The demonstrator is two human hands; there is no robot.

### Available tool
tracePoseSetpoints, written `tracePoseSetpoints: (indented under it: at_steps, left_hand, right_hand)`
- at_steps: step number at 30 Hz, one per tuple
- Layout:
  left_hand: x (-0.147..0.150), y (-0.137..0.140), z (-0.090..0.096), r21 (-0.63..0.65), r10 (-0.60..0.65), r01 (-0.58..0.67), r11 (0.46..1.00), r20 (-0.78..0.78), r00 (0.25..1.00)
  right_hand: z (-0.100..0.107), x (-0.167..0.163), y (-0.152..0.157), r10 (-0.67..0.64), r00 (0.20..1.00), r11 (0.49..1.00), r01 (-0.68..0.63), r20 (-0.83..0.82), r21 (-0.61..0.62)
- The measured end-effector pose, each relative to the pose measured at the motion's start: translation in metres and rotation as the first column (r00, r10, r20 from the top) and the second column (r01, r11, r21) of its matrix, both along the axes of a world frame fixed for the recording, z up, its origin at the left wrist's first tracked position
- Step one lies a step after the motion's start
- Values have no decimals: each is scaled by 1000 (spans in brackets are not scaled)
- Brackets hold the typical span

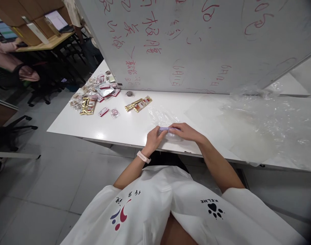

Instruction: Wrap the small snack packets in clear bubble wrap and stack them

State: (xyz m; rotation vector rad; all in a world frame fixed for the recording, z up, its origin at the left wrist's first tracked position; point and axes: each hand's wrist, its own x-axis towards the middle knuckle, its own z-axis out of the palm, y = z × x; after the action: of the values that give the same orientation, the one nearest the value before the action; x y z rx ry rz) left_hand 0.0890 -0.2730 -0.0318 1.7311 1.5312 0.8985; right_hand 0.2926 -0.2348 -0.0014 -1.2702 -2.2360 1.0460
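A slim lavender bag clip (163, 129) lies across a clear plastic bag (161, 116) near the table's front edge. My left hand (153, 139) pinches the clip's left end between thumb and fingers. Closed around its right part is my right hand (184, 131), its fingers laid along the strip. The bag spreads out flat and crinkled beyond the clip, and some of it shows below the hands. How far the clip is closed over the plastic is hidden by my fingers.
Gold snack packets (138, 104) lie left of the bag. A pile of small wrapped snacks (98, 86) covers the table's far left. A whiteboard (175, 44) with red writing stands behind. Large clear plastic sheets (285, 129) spread at right. Other people sit and stand at back left.
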Motion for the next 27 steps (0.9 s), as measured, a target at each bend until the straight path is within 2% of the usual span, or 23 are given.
tracePoseSetpoints:
  at_steps: [2,4,7,9,11,12,14,15,17,19,21,24,27]
  left_hand:
    - [5,13,-1,-47,125,-125,991,-9,992]
    - [9,21,-4,-58,199,-197,979,17,980]
    - [13,22,-10,57,253,-254,966,14,967]
    - [14,15,-14,209,235,-219,953,-57,970]
    - [12,7,-18,307,135,-88,948,-138,981]
    - [9,4,-19,315,58,-4,949,-161,985]
    - [0,-2,-21,269,-87,124,955,-147,985]
    - [-5,-4,-21,233,-117,140,962,-111,987]
    - [-16,-6,-22,159,-57,55,986,12,998]
    - [-22,-7,-23,50,85,-96,994,196,977]
    - [-22,-5,-24,-100,192,-166,981,381,904]
    - [-11,1,-21,-268,270,-135,954,571,775]
    - [5,7,-16,-343,272,-10,939,727,631]
  right_hand:
    - [-5,-7,9,-208,978,976,209,-14,69]
    - [-18,-15,9,-368,930,912,365,-20,188]
    - [-39,-25,-2,-386,921,879,350,52,325]
    - [-48,-28,-9,-410,906,839,329,106,434]
    - [-53,-29,-14,-441,889,796,325,122,511]
    - [-54,-29,-17,-427,895,796,305,127,523]
    - [-57,-27,-22,-336,929,832,218,152,510]
    - [-58,-26,-26,-276,946,851,159,170,501]
    - [-61,-22,-32,-187,960,869,63,209,492]
    - [-60,-20,-35,-180,955,877,47,236,478]
    - [-55,-19,-31,-227,945,891,104,236,442]
    - [-42,-20,-21,-310,937,917,250,161,312]
    - [-33,-24,-21,-293,950,956,295,-109,-4]
